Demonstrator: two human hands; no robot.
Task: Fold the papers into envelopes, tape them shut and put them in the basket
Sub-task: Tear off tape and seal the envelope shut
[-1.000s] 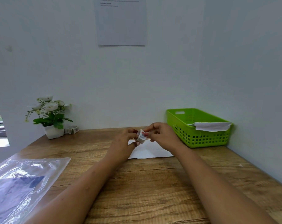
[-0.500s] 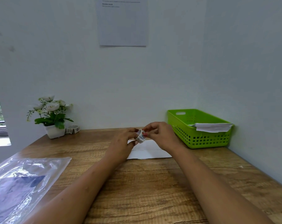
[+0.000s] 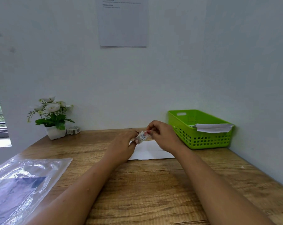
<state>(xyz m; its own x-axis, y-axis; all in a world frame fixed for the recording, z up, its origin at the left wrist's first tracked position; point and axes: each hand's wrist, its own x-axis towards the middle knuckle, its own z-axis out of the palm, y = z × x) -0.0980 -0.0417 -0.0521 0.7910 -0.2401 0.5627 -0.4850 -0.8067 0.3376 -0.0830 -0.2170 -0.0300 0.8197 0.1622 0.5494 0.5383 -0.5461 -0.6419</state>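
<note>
My left hand (image 3: 121,146) and right hand (image 3: 163,137) both pinch a small tape roll (image 3: 141,136) between them, just above the folded paper (image 3: 152,151) on the desk (image 3: 145,184). Right of it stands the basket (image 3: 202,140), an envelope (image 3: 213,127) across its rim. A plastic bag (image 3: 20,184) lies at my left.

Two bare forearms (image 3: 82,181), bare left grip (image 3: 121,146), bare right grip (image 3: 163,137)

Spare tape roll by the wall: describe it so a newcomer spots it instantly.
Find the white flower pot at the far left of the wooden table. The spare tape roll lies just right of it; unlike the held roll, it lies untouched.
</note>
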